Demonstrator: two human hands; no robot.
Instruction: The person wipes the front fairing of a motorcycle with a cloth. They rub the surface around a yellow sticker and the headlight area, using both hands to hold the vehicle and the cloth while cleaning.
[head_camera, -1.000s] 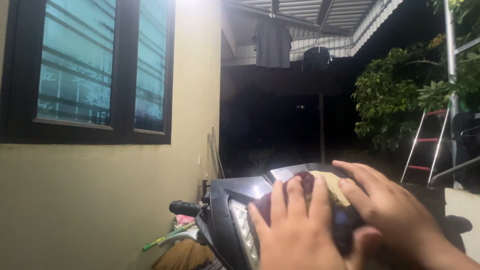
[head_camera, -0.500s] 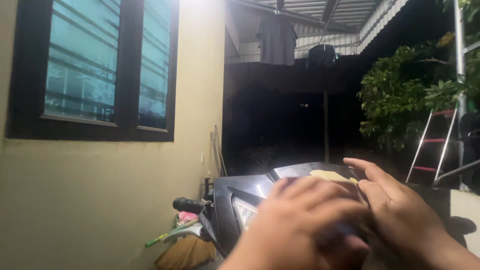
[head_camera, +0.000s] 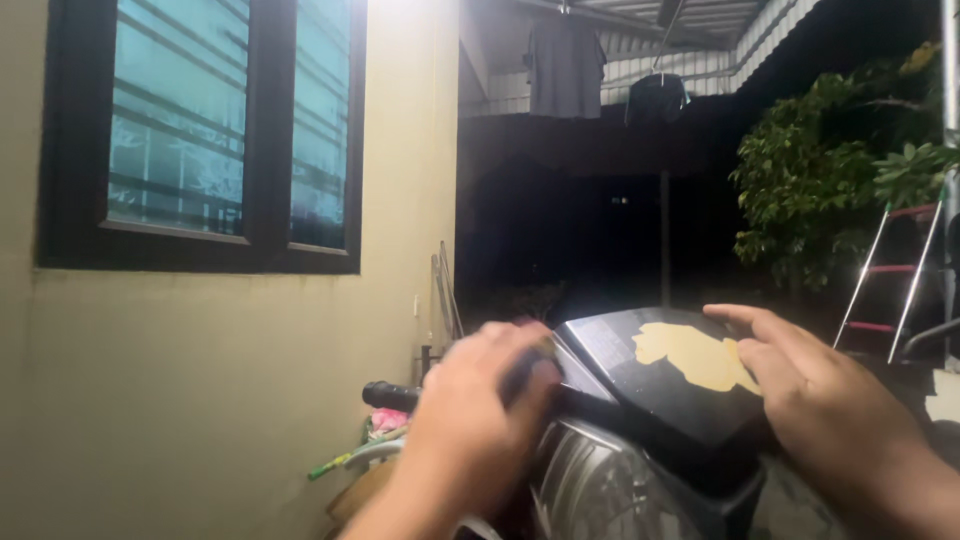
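A: What have my hands got, low in the frame?

B: I see my left hand at lower centre, blurred, fingers curled over the left edge of the glossy black plastic front panel of a motorbike. Something dark sits under those fingers, but I cannot tell whether it is gripped or what it is. My right hand is at lower right, fingers spread fairly wide and flat, holding nothing, its fingertips touching the panel just right of the pale yellow irregular patch on its top.

A: And the panel relative to both?

B: It lies between the two hands, the patch nearer the right one. Below it, at bottom centre, curves the clear headlamp lens; a black handlebar grip pokes out left of my left hand.

A: The surroundings?

B: Outdoors at night. A cream rendered wall fills the left, with a dark-framed louvred glass window at upper left. A grey shirt hanging from the roof is at top centre, a leafy green tree at upper right, a red-runged metal stepladder at the right edge.

A: Counts?

B: Two hands, one panel, one patch, one lens, one grip, one window of two panes, one shirt, one ladder
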